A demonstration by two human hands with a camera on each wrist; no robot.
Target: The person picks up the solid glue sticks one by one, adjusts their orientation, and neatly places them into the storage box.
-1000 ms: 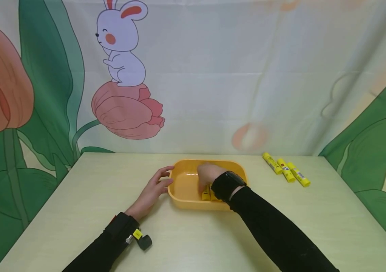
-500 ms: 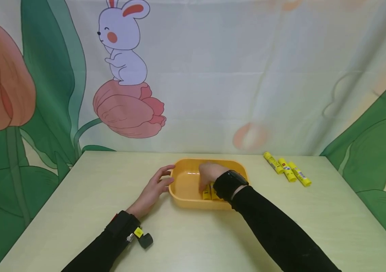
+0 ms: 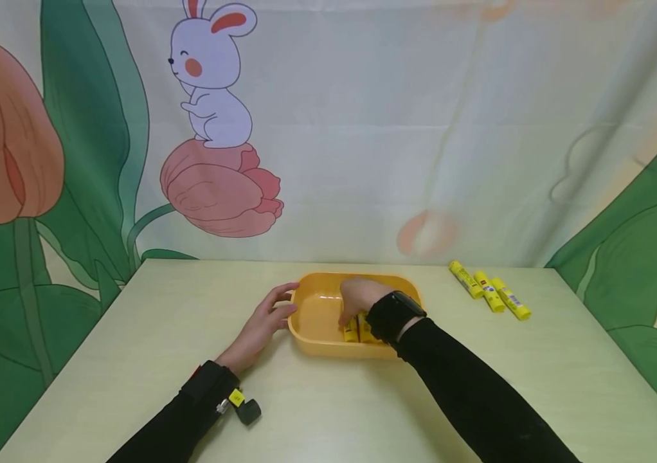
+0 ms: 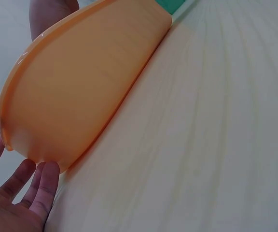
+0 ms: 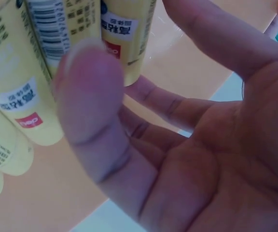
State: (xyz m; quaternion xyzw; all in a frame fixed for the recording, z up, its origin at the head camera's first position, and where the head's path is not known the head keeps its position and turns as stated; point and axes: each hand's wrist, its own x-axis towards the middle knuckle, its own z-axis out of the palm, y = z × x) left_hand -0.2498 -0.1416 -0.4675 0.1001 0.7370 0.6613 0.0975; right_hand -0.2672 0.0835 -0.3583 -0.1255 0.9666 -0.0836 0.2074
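An orange-yellow plastic tray [image 3: 317,348] stands on the table, several yellow glue sticks [image 3: 350,330] lying side by side in its right part. My right hand [image 3: 359,297] reaches down into it. In the right wrist view, thumb and fingers lie about the end glue stick [image 5: 129,43], the thumb [image 5: 93,96] across the front; the contact behind is hidden. My left hand [image 3: 261,325] touches the tray's left end with spread fingers. In the left wrist view, its fingertips [image 4: 49,174] rest against the tray's outer wall [image 4: 81,96].
Three more yellow glue sticks [image 3: 489,290] lie at the table's back right, outside the tray. The pale table [image 3: 328,411] ends at a hanging cloth [image 3: 351,161] printed with a rabbit and tulips.
Both hands keep nearly the same places at the tray. The whole head view shifts slightly; the glue sticks on the table stay put.
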